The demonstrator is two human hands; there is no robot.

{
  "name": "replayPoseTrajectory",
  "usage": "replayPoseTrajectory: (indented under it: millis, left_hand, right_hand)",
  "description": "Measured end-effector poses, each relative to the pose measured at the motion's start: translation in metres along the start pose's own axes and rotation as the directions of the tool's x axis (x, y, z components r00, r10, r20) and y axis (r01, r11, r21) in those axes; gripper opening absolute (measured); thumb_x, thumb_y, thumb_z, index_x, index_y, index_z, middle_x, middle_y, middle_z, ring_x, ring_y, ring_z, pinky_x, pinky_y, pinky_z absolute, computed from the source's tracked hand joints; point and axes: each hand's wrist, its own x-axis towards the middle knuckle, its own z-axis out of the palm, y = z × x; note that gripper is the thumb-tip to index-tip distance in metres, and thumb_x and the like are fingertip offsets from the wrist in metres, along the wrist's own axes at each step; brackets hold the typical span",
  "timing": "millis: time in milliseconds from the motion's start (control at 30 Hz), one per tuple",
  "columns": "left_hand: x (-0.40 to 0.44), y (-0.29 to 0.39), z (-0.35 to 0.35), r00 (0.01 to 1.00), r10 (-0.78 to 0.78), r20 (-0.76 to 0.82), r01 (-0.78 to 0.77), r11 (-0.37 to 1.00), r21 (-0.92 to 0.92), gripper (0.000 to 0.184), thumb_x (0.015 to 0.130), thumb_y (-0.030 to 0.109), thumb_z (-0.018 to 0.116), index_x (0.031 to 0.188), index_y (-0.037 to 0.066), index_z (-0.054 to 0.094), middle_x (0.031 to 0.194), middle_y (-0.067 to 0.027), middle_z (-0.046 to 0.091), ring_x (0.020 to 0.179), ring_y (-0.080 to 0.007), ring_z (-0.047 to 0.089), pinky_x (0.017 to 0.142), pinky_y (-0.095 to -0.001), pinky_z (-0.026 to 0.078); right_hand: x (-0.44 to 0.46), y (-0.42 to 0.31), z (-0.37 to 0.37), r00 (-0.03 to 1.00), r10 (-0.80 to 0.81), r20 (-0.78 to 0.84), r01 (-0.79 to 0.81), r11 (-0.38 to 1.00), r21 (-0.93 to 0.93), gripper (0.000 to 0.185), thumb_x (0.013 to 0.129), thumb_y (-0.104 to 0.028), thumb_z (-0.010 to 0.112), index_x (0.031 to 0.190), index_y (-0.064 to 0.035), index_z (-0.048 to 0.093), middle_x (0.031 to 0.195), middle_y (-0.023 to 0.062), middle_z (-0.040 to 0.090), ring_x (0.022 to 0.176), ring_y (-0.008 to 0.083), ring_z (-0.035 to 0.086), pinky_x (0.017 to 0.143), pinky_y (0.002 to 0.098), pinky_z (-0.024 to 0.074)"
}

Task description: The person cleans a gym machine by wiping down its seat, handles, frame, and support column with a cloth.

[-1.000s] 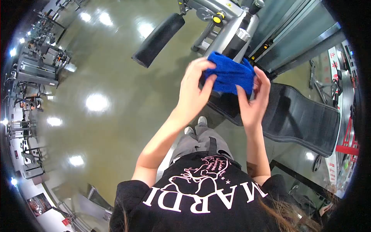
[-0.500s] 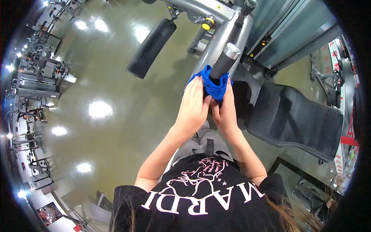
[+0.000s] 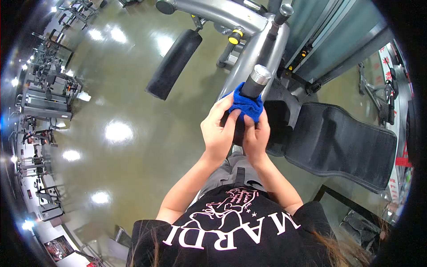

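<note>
A blue cloth (image 3: 247, 107) is wrapped around the black handle grip (image 3: 252, 89) of a grey exercise machine (image 3: 242, 66). The grip's silver end cap (image 3: 261, 74) sticks out above the cloth. My left hand (image 3: 219, 129) presses the cloth from the left, its fingers closed around the far side and the thumb on the near face. On the right side my right hand (image 3: 257, 133) grips the same cloth, thumb beside the left thumb. Fingertips of both hands are partly hidden behind the cloth and the grip.
A black padded roller (image 3: 175, 64) juts from the machine at the upper left. To the right lies a black seat pad (image 3: 340, 144). A second silver-capped handle (image 3: 283, 14) rises farther back. Other gym machines (image 3: 46, 102) line the far left.
Both thumbs have moved up onto the near face of the cloth, and the hands now curl more tightly around it. The view has shifted, so the machine appears slightly lower.
</note>
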Motion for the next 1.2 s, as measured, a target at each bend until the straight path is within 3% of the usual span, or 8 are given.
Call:
replayPoseTrajectory:
  millis: [67, 267, 367, 433, 500, 733, 1133, 1200]
  left_hand:
    - [0.003, 0.010, 0.004, 0.995, 0.098, -0.019, -0.098, 0.995, -0.004, 0.023, 0.080, -0.006, 0.057, 0.102, -0.003, 0.062, 0.108, -0.0150, 0.062, 0.103, -0.0233, 0.058, 0.091, -0.0307, 0.043]
    - [0.038, 0.044, 0.025, 0.937, 0.350, -0.005, -0.350, 0.936, 0.041, 0.021, 0.079, -0.005, 0.057, 0.100, -0.003, 0.062, 0.107, -0.0157, 0.062, 0.100, -0.0235, 0.060, 0.089, -0.0308, 0.044]
    - [0.049, 0.053, 0.029, 0.956, 0.292, 0.012, -0.291, 0.945, 0.148, 0.022, 0.083, 0.001, 0.055, 0.105, -0.002, 0.059, 0.108, -0.0171, 0.061, 0.100, -0.0260, 0.060, 0.089, -0.0322, 0.044]
    - [0.048, 0.047, 0.030, 0.971, 0.198, 0.137, -0.225, 0.950, 0.218, 0.028, 0.090, 0.010, 0.045, 0.116, 0.000, 0.051, 0.107, -0.0219, 0.058, 0.098, -0.0358, 0.057, 0.086, -0.0375, 0.044]
    - [0.047, 0.038, 0.029, 0.945, 0.278, 0.174, -0.316, 0.914, 0.254, 0.031, 0.090, 0.010, 0.042, 0.119, -0.001, 0.047, 0.108, -0.0238, 0.056, 0.098, -0.0388, 0.055, 0.086, -0.0398, 0.043]
    - [0.034, 0.022, 0.017, 0.944, 0.231, 0.235, -0.303, 0.887, 0.347, 0.034, 0.090, 0.009, 0.041, 0.121, -0.004, 0.042, 0.113, -0.0250, 0.052, 0.103, -0.0407, 0.051, 0.089, -0.0424, 0.040]
    - [0.011, 0.005, -0.006, 0.931, 0.199, 0.308, -0.332, 0.814, 0.477, 0.035, 0.088, 0.006, 0.044, 0.121, -0.005, 0.041, 0.112, -0.0241, 0.051, 0.103, -0.0388, 0.050, 0.089, -0.0411, 0.039]
    - [0.007, 0.005, -0.011, 0.928, 0.186, 0.324, -0.333, 0.801, 0.496, 0.035, 0.085, 0.005, 0.049, 0.118, -0.006, 0.042, 0.109, -0.0252, 0.051, 0.101, -0.0406, 0.049, 0.087, -0.0432, 0.040]
  right_hand:
    - [0.005, -0.020, -0.003, 0.998, -0.064, -0.021, 0.063, 0.997, -0.043, 0.039, 0.086, -0.003, 0.051, 0.123, 0.0069, 0.044, 0.110, 0.0117, 0.057, 0.100, 0.0160, 0.053, 0.091, 0.0294, 0.0394]
    - [0.055, -0.060, 0.001, 0.945, -0.312, -0.095, 0.314, 0.949, 0.012, 0.036, 0.093, -0.008, 0.041, 0.127, 0.0051, 0.040, 0.134, 0.0147, 0.043, 0.116, 0.0179, 0.046, 0.100, 0.0313, 0.0327]
    - [0.065, -0.063, 0.007, 0.984, -0.173, -0.052, 0.174, 0.984, 0.022, 0.042, 0.090, -0.006, 0.045, 0.130, 0.0022, 0.036, 0.118, 0.0122, 0.052, 0.105, 0.0170, 0.051, 0.092, 0.0297, 0.0380]
    - [0.063, -0.064, 0.007, 0.986, -0.164, -0.011, 0.162, 0.980, -0.118, 0.040, 0.091, -0.013, 0.047, 0.126, 0.0020, 0.035, 0.112, 0.0158, 0.053, 0.102, 0.0211, 0.053, 0.090, 0.0313, 0.0394]
    - [0.058, -0.057, 0.006, 0.980, -0.197, 0.022, 0.198, 0.963, -0.181, 0.042, 0.091, -0.014, 0.045, 0.128, 0.0027, 0.032, 0.109, 0.0191, 0.054, 0.101, 0.0276, 0.056, 0.087, 0.0336, 0.0409]
    - [0.042, -0.036, 0.001, 0.974, -0.221, 0.056, 0.228, 0.942, -0.247, 0.044, 0.091, -0.015, 0.045, 0.127, 0.0060, 0.030, 0.105, 0.0251, 0.056, 0.095, 0.0386, 0.058, 0.081, 0.0388, 0.0443]
    - [0.012, -0.024, -0.009, 0.991, 0.038, 0.131, 0.017, 0.918, -0.397, 0.044, 0.086, -0.009, 0.051, 0.124, 0.0072, 0.034, 0.104, 0.0275, 0.054, 0.096, 0.0442, 0.053, 0.082, 0.0426, 0.0433]
    - [0.009, -0.013, -0.013, 0.982, -0.050, 0.181, 0.134, 0.863, -0.488, 0.045, 0.083, -0.007, 0.054, 0.123, 0.0069, 0.036, 0.107, 0.0273, 0.053, 0.100, 0.0431, 0.052, 0.086, 0.0429, 0.0419]
